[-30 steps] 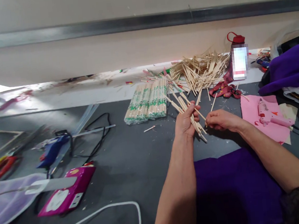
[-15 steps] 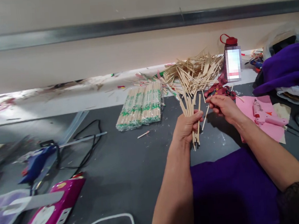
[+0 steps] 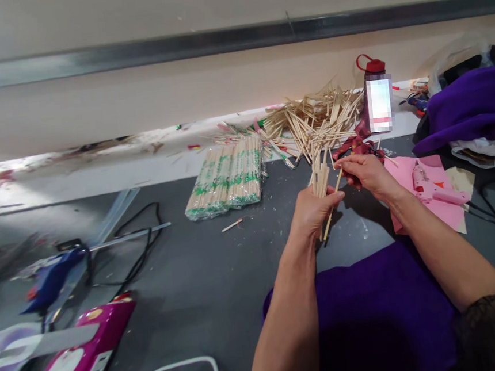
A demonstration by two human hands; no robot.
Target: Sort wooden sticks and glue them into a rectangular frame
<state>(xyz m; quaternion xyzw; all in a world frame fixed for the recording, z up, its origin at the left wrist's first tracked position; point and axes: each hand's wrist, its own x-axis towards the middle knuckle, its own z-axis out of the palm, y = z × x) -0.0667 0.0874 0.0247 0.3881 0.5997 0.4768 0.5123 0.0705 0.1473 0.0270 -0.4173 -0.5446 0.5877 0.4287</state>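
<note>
Above the grey table (image 3: 184, 312), short of its back edge, head view: you work with both bare hands, a purple cloth (image 3: 387, 294) spread below your wrists.
Left hand (image 3: 312, 208): closed around a bundle of wooden sticks (image 3: 319, 178), upper ends toward the back edge, a grip that seems meant to leave those ends free.
Right hand (image 3: 368, 174): fingertips pinched at the top of a single stick (image 3: 339, 184) slanting down past your left thumb; whether the thumb presses it, I cannot tell.
Loose sticks (image 3: 319, 115): heaped beyond the back edge on the white ledge (image 3: 154, 162), perhaps to stay within your reach.
Wrapped packs (image 3: 225, 179): near the back edge, left of your bundle, held together by clear film, it appears.
Glue gun (image 3: 425, 190): lying on a pink sheet (image 3: 404, 215) to your right, likely to spare the surface.
Bottle (image 3: 378, 102): upright beside the heap, apparently out of your way.
</note>
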